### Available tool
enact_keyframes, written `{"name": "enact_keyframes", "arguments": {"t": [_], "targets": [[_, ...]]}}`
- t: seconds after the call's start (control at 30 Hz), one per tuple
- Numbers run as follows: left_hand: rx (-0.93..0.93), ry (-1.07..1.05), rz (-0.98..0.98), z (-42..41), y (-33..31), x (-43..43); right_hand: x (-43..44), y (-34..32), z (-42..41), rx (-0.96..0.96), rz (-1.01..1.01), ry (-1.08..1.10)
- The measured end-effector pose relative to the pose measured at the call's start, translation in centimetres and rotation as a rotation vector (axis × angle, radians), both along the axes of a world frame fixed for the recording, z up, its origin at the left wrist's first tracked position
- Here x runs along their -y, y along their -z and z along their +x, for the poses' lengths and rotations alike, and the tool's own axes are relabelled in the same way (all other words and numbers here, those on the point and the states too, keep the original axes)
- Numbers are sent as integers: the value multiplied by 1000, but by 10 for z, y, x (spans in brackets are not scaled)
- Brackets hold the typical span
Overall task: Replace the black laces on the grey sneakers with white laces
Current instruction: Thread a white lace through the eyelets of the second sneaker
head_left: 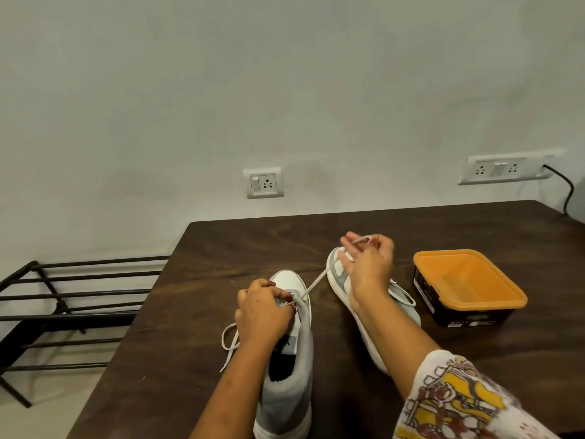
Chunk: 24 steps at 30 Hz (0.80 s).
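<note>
I see my left hand (264,308) curled over the eyelets of the near grey sneaker (292,375), fingers pinching the white lace (313,282) there. The sneaker stands towards the worktop's (221,245) left edge. My right hand (368,264) is raised, thumb and forefinger pinching the lace's far end with the other fingers spread, and the lace runs taut between the two hands. The second sneaker (340,280) lies on its side mid-worktop, partly behind my right forearm. An orange tub (468,286) sits near it, towards the right edge.
</note>
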<state>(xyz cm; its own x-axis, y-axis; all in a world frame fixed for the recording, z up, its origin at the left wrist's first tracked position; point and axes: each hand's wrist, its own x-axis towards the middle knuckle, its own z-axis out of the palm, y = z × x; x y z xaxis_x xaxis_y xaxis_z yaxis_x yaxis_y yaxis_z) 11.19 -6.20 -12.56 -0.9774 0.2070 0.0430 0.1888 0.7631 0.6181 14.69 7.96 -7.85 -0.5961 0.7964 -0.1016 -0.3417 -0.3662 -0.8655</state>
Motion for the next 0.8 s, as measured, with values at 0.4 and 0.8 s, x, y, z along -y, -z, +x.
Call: {"name": "enact_keyframes", "arguments": {"t": [0.4,0.8], "targets": [[356,-75,159,-9,11,28,16,38,-8,947,1505,-745],[325,-41,234,-7,8,28,15,1,-4,28,265,-210]]}}
